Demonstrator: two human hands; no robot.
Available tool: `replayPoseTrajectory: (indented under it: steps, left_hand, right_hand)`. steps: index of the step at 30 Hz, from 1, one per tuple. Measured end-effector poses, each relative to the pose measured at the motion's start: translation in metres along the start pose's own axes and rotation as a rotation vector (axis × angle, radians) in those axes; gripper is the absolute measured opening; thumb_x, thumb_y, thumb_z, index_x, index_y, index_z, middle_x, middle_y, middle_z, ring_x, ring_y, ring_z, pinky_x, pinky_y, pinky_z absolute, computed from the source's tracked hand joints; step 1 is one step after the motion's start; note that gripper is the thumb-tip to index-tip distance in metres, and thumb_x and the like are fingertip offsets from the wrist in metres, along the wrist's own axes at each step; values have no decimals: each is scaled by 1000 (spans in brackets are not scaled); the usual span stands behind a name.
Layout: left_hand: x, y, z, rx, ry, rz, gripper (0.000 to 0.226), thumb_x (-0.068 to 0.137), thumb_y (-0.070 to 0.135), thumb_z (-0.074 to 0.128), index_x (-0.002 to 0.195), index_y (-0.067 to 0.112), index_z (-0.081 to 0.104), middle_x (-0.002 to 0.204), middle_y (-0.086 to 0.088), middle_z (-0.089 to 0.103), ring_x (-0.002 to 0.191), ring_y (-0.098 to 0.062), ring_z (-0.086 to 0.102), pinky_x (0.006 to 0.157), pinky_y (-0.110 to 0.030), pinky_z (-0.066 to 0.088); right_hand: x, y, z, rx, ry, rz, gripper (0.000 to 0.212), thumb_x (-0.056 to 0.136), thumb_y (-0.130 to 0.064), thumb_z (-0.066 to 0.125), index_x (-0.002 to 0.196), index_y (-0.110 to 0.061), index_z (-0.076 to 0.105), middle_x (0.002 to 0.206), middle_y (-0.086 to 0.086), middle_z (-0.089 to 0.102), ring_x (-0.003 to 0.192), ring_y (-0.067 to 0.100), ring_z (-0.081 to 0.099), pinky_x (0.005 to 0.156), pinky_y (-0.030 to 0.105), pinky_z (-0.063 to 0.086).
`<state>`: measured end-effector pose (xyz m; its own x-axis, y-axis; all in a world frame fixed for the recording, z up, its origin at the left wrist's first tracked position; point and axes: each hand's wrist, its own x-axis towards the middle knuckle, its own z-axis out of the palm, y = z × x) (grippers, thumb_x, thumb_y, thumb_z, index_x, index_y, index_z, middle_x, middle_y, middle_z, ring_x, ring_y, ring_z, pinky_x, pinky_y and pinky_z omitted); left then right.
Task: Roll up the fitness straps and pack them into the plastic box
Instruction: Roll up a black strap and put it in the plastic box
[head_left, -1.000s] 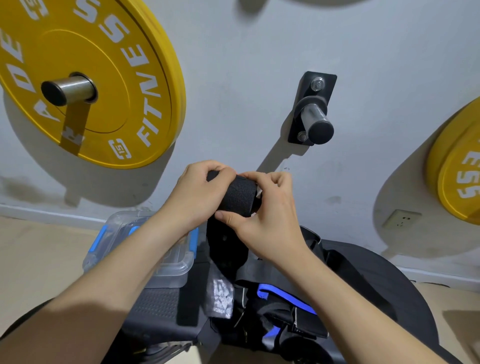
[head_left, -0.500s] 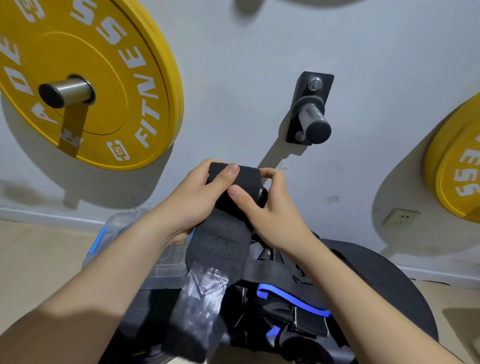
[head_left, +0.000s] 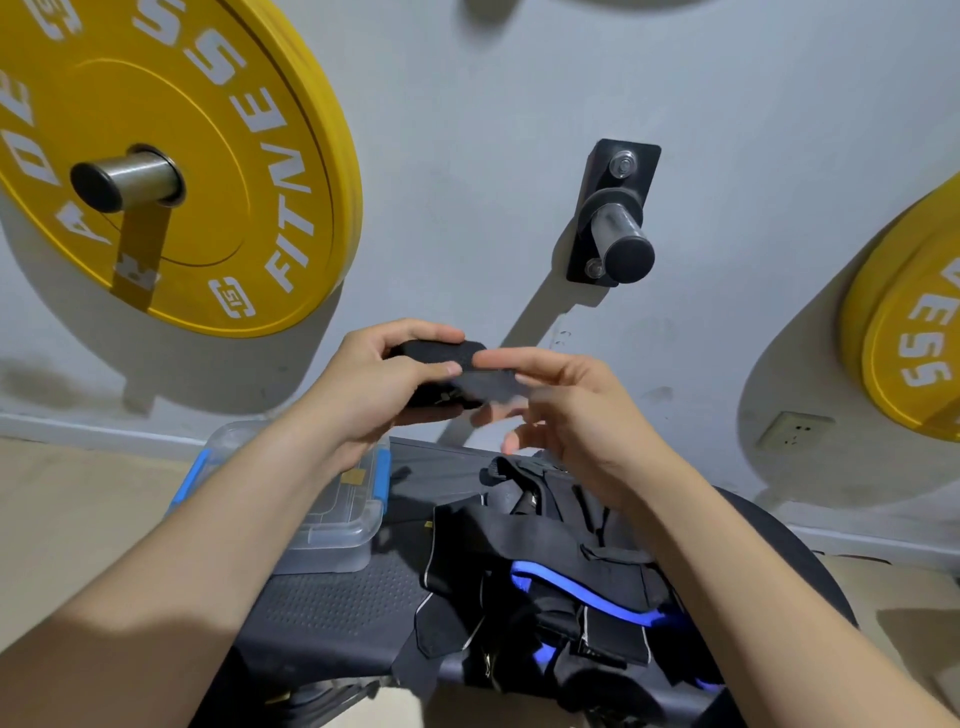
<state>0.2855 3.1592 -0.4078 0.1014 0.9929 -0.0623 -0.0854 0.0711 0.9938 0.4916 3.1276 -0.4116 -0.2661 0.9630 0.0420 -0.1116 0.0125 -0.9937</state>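
One view only: head-worn, wide-angle, edges bowed. Faces forward and down toward a pale grey wall (head_left: 467, 104) close ahead, with a round yellow weight plate (head_left: 171, 156) upper left and a dark perforated bench pad (head_left: 337, 608) low in frame. Forearms enter from the bottom corners. Left hand (head_left: 374, 389), gripping a rolled black fabric strap (head_left: 436, 353), and right hand (head_left: 571, 415) sit near, mid-frame.

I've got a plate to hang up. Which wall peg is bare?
The middle peg, sticking out of its black bracket with nothing on it. The left peg carries a yellow plate.
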Motion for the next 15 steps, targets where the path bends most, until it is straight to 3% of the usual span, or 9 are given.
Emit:
replayPoseTrajectory:
  steps: [2,4,6,9,10,13,15]
  left_hand:
    - [0,1,0,14,-18,10,24,98,-2,69,103,14,85,110,-21,79,99,-39,80,81,-51,68]
    - [0,0,1,16,-77,-7,23,102,11,64,99,14,86,103,-15,82,99,-35,81,83,-59,67]
    - [-2,-2,3,-35,-149,-69,31,101,34,61,95,16,86,98,-12,82,99,-33,81,82,-64,65]
    - [-6,-4,10,-36,-253,-109,56,96,71,64,104,20,85,108,-12,83,105,-30,81,76,-55,67]
    - [-8,-4,13,-6,-266,-97,55,94,71,66,106,21,85,111,-12,82,105,-28,81,75,-51,67]
    - [-14,-6,20,83,-230,-40,32,98,42,75,118,17,81,118,-12,80,103,-24,81,72,-48,68]
    - [-18,-8,25,80,-199,-60,45,98,29,79,137,10,65,126,-13,75,102,-25,81,68,-47,68]
  right_hand:
    - [-3,0,-1,-179,33,-125,33,99,10,64,106,-16,82,91,13,80,83,18,73,70,32,61]
    - [-2,2,-1,-434,176,-259,14,95,-7,80,98,-20,83,88,12,78,80,14,69,72,34,57]
    - [0,3,-2,-582,298,-337,7,95,-22,82,89,-25,80,92,10,70,87,16,66,74,32,52]
    - [3,6,1,-652,344,-374,14,102,-27,73,90,-20,70,96,8,62,94,24,63,75,34,50]
    - [3,9,4,-655,341,-365,18,105,-27,69,93,-15,65,92,10,63,87,26,63,71,37,49]
    - [6,18,11,-657,400,-275,40,111,-35,56,84,-7,48,70,0,50,65,18,45,62,39,38]
    - [10,20,15,-502,448,-182,51,112,-36,51,74,-5,39,67,-1,37,66,16,36,63,37,31]
